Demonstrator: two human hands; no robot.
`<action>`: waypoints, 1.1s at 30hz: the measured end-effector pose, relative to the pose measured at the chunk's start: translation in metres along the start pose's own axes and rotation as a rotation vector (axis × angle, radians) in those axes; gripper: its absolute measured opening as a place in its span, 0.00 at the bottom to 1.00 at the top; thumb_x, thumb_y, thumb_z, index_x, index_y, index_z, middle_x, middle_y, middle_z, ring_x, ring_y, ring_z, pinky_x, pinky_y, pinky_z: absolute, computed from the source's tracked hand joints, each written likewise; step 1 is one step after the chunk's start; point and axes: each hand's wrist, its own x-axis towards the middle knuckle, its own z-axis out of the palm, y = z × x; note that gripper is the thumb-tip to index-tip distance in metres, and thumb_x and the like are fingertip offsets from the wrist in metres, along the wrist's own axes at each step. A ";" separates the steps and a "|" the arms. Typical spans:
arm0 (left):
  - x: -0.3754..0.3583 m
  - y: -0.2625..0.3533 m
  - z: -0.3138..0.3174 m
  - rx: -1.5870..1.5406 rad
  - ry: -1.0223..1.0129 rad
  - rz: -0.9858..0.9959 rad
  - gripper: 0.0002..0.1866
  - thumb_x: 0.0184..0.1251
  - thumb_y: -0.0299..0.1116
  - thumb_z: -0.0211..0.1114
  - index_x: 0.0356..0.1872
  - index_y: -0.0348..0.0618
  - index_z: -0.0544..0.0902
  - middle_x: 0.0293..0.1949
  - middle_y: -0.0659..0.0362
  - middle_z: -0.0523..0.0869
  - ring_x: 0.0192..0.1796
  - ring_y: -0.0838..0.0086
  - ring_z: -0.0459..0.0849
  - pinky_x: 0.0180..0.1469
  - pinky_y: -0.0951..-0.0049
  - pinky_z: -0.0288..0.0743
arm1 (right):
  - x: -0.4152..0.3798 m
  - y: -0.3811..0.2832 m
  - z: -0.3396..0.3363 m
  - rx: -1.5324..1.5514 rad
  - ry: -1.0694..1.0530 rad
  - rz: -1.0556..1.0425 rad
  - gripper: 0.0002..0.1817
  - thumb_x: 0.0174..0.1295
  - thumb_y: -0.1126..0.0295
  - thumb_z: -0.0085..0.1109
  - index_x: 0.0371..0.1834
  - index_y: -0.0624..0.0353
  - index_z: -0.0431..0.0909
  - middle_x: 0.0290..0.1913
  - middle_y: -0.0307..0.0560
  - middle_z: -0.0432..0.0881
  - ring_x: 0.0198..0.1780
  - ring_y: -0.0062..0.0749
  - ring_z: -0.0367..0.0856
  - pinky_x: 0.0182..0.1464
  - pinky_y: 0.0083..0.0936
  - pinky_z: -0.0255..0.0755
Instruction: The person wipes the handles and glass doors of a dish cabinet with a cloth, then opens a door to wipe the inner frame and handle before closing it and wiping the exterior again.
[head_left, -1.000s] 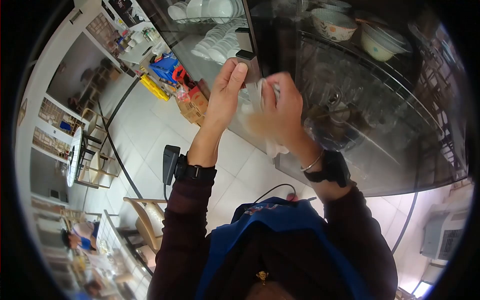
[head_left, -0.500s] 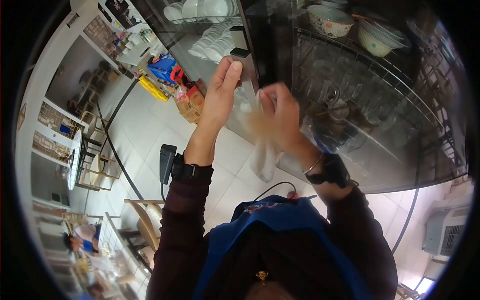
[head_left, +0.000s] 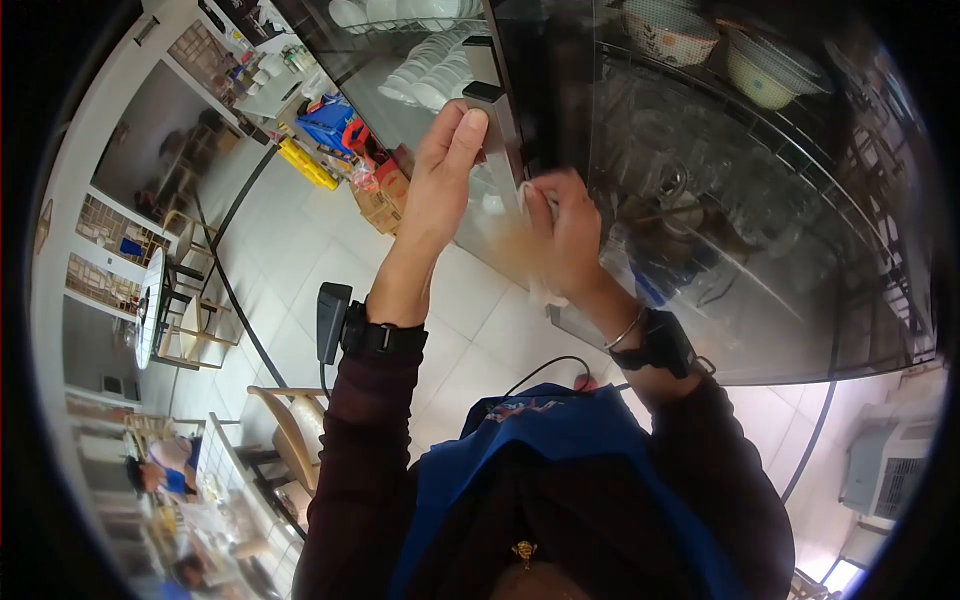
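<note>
My left hand is closed round a silver door handle with a black end cap, its thumb lying along the top. The handle belongs to a dark glass-fronted dish cabinet. Close beside it, my right hand pinches a pale cloth against the handle's lower stretch. Motion smears the cloth, and the hand partly hides it. Behind the glass are stacked white bowls, patterned bowls and clear glasses on wire racks.
Cardboard boxes, a yellow item and a blue crate stand on the floor beyond. A wooden chair is at my left. Another person sits by a table lower left. A grey appliance stands at right.
The cloth's hanging white end has swung up out of its earlier place below my right hand and is now mostly hidden or blurred. Both hands stay at the handle.
</note>
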 end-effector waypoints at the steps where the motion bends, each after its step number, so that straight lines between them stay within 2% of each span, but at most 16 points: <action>1: 0.000 0.000 0.001 0.006 0.007 0.002 0.20 0.70 0.47 0.48 0.52 0.43 0.72 0.49 0.61 0.77 0.50 0.78 0.72 0.53 0.72 0.65 | 0.001 0.001 0.000 0.001 0.001 -0.001 0.06 0.57 0.73 0.57 0.32 0.58 0.70 0.28 0.49 0.74 0.29 0.46 0.76 0.30 0.32 0.69; 6: 0.002 -0.005 0.001 -0.040 0.008 0.005 0.20 0.70 0.48 0.49 0.52 0.44 0.73 0.48 0.61 0.77 0.49 0.78 0.72 0.53 0.72 0.65 | 0.038 -0.019 0.000 0.082 0.095 -0.157 0.06 0.57 0.71 0.57 0.32 0.58 0.70 0.28 0.49 0.74 0.30 0.46 0.77 0.31 0.32 0.70; 10: 0.000 0.000 -0.001 -0.046 0.009 -0.007 0.21 0.69 0.49 0.49 0.52 0.42 0.72 0.49 0.60 0.77 0.50 0.77 0.72 0.56 0.70 0.65 | 0.022 -0.009 0.003 0.082 0.074 -0.146 0.07 0.57 0.70 0.57 0.33 0.58 0.70 0.28 0.49 0.74 0.31 0.46 0.77 0.31 0.32 0.70; 12: -0.001 -0.001 -0.002 -0.029 -0.001 -0.010 0.22 0.69 0.49 0.50 0.52 0.42 0.72 0.49 0.60 0.76 0.50 0.77 0.73 0.57 0.70 0.65 | 0.002 0.000 0.003 0.039 0.012 -0.004 0.07 0.57 0.71 0.58 0.32 0.58 0.70 0.28 0.48 0.74 0.30 0.45 0.77 0.31 0.32 0.70; 13: 0.000 -0.001 -0.002 -0.028 -0.009 -0.003 0.22 0.69 0.49 0.49 0.52 0.42 0.72 0.49 0.60 0.76 0.50 0.77 0.73 0.57 0.70 0.65 | -0.001 0.004 0.003 0.039 0.010 -0.004 0.07 0.57 0.71 0.58 0.32 0.58 0.70 0.28 0.48 0.74 0.30 0.45 0.77 0.31 0.32 0.70; 21: 0.005 -0.004 0.002 -0.048 0.023 0.000 0.22 0.69 0.48 0.49 0.53 0.41 0.71 0.48 0.60 0.76 0.50 0.77 0.73 0.56 0.71 0.64 | 0.035 -0.014 0.002 0.079 0.089 -0.161 0.07 0.57 0.72 0.57 0.33 0.57 0.69 0.29 0.47 0.74 0.29 0.44 0.77 0.29 0.32 0.70; 28: 0.008 -0.008 0.003 -0.037 0.013 0.005 0.21 0.70 0.47 0.49 0.52 0.41 0.72 0.48 0.60 0.77 0.50 0.77 0.73 0.57 0.70 0.64 | -0.001 0.018 0.001 -0.060 -0.010 -0.091 0.06 0.57 0.71 0.57 0.32 0.56 0.69 0.28 0.45 0.74 0.29 0.44 0.77 0.28 0.32 0.71; 33: 0.008 -0.010 0.003 -0.079 0.023 -0.003 0.21 0.69 0.48 0.50 0.52 0.42 0.72 0.49 0.61 0.77 0.50 0.77 0.73 0.55 0.71 0.64 | 0.035 -0.010 0.005 0.036 0.102 -0.143 0.06 0.57 0.71 0.57 0.32 0.56 0.69 0.28 0.46 0.74 0.29 0.44 0.77 0.29 0.32 0.71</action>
